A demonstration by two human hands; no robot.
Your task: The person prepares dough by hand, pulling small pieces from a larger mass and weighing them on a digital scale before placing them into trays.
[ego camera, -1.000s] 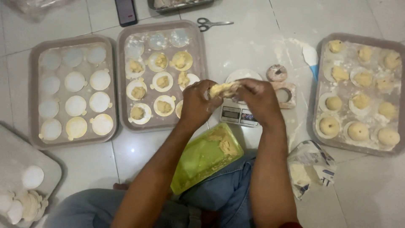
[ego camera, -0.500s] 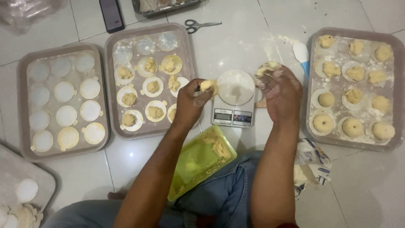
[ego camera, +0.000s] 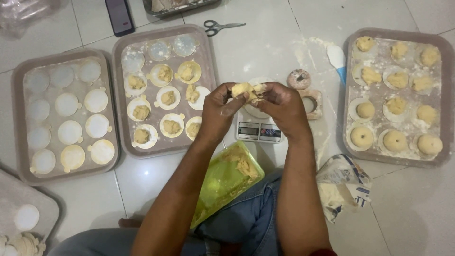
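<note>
My left hand [ego camera: 219,113] and my right hand [ego camera: 283,107] meet above a small white kitchen scale [ego camera: 259,130] and both grip one yellow lump of dough [ego camera: 244,89] between the fingertips. A green plastic container [ego camera: 225,182] with leftover dough lies tilted on my lap under my forearms. Left of my hands is a brown tray [ego camera: 205,61] of white discs, several topped with dough pieces. A brown tray [ego camera: 445,95] on the right holds dough lumps and rounded balls.
A far-left tray [ego camera: 19,123] holds bare white discs. A round mould piece [ego camera: 299,78] and a square wooden mould [ego camera: 311,104] sit behind the scale. Scissors [ego camera: 222,26] and a dark phone [ego camera: 119,15] lie at the top. An open flour bag [ego camera: 342,184] rests by my right knee.
My hands were apart half a second ago, the left with the dough and the right over by the mould. They have come back together over the scale, both holding the dough.
</note>
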